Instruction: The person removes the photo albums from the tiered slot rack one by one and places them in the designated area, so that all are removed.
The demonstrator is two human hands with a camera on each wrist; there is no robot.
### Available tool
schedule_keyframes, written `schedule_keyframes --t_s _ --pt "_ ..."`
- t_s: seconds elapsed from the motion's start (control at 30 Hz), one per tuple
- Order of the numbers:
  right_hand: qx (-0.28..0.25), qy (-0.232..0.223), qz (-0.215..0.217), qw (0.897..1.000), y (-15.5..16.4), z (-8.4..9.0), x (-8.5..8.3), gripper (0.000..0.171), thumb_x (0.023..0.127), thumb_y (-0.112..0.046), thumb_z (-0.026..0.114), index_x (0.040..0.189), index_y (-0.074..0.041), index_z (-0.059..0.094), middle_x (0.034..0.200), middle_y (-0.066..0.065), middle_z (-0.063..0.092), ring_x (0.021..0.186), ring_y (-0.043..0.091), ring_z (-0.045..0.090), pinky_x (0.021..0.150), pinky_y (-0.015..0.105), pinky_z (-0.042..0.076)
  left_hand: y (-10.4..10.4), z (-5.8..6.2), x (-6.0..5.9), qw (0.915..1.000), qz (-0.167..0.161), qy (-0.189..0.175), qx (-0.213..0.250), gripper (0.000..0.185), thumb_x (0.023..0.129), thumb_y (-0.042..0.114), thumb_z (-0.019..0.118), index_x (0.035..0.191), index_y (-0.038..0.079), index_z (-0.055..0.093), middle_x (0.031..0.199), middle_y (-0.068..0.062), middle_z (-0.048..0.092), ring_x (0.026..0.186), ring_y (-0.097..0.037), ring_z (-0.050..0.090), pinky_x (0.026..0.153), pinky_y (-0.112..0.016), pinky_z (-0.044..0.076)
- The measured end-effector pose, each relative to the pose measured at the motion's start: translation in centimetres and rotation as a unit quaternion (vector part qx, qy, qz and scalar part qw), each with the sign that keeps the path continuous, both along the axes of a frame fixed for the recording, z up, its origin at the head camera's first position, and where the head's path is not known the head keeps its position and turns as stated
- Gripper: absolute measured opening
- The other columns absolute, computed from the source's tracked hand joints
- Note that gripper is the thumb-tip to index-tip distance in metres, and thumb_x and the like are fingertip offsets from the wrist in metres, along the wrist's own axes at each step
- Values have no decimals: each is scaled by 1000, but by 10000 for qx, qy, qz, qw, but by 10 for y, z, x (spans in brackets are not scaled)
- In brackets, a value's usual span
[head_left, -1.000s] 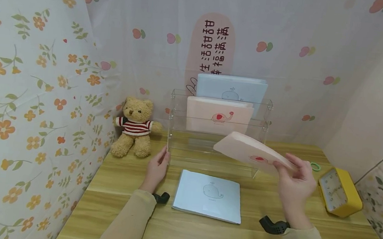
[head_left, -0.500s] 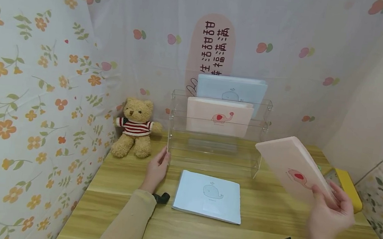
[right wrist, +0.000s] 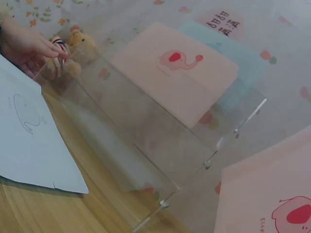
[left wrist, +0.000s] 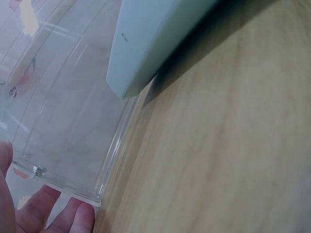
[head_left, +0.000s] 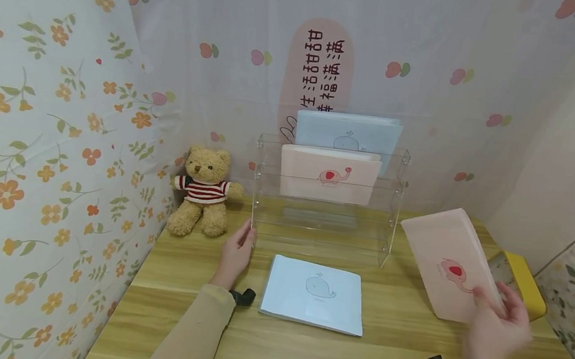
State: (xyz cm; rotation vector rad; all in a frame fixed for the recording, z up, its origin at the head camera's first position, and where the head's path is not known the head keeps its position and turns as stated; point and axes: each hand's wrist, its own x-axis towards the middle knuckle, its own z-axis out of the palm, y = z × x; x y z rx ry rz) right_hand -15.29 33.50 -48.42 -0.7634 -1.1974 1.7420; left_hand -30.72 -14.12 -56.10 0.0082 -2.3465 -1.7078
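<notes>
My left hand (head_left: 233,258) grips the left side edge of a clear acrylic rack (head_left: 317,249); in the left wrist view its thumb and fingers (left wrist: 36,211) lie on either side of the panel. My right hand (head_left: 498,339) holds a pink elephant booklet (head_left: 445,252) by its lower right corner, tilted, to the right of the rack. Inside the rack, another pink elephant booklet (head_left: 299,172) stands in a middle tier. Behind that one, a pale blue whale booklet (head_left: 319,129) stands higher up. Flat on the table in front lies a second blue whale booklet (head_left: 283,296).
A teddy bear (head_left: 206,187) in a striped shirt sits left of the rack. At the right stands a yellow-framed object (head_left: 531,287), partly covered by my hand and the booklet. Printed cloth (head_left: 432,101) hangs behind the wooden table (head_left: 174,308).
My right hand has moved right and toward me, carrying the pink booklet away from the rack's front and turning its elephant face more toward me. My left hand has stayed at the rack.
</notes>
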Motion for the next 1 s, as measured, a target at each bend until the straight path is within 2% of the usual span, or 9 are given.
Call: schedule_keyframes --t_s 0.2,0.33,0.6,0.67,0.73,0.83,0.9,1.0 --pt "-349 -571 429 9968 9 -6 -16 46 82 -6 84 125 -17 72 106 -9 60 96 8 56 66 7 54 1 -2 0 10000 -16 20 11 44 103 41 60 146 32 57 145 -6 63 129 -27 64 106 -47 54" --pt "-194 -1136 690 9909 11 -5 -28 43 91 -8 75 131 -23 69 107 -12 53 96 6 51 61 7 53 1 -3 -1 9999 -35 112 22 45 104 41 59 147 29 57 146 -6 62 129 -27 64 107 -46 53" --pt "21 -1886 1215 9745 13 -6 -53 44 98 -10 65 138 -29 64 112 -19 48 101 4 49 60 2 48 1 -2 -1 10000 0 81 51 43 103 40 60 145 31 58 145 -6 63 130 -26 63 107 -47 53" --pt "242 -2188 1304 9667 14 -8 -58 44 100 -13 63 140 -32 62 117 -19 48 104 4 50 69 4 52 1 -2 -1 10000 -5 65 54 43 104 38 60 146 31 58 145 -6 62 129 -26 63 107 -47 53" --pt "513 -2530 1352 9566 14 -10 -65 44 102 -18 61 142 -36 60 127 -17 50 110 6 51 85 12 56 0 -2 -1 10000 -11 52 67 43 104 37 60 146 31 57 145 -6 62 129 -26 64 106 -46 54" --pt "793 -2808 1357 9468 12 -13 -74 44 103 -21 59 143 -39 57 149 -9 46 123 11 50 110 28 50 0 -3 -1 9999 -32 84 94 43 104 37 60 147 30 57 145 -6 63 129 -26 64 106 -46 54" --pt "960 -2910 1345 9423 11 -15 -81 43 104 -23 57 144 -40 56 159 -4 41 132 14 46 117 36 46 0 -3 -2 9999 -28 102 98 44 104 38 60 147 30 57 144 -7 64 128 -26 64 106 -46 54" --pt "1106 -2956 1360 9391 12 -19 -89 42 104 -26 56 144 -40 56 165 -3 35 145 18 38 120 40 43 -1 -3 -3 9999 -9 143 96 44 103 39 60 147 29 57 142 -8 65 127 -26 65 106 -45 54"
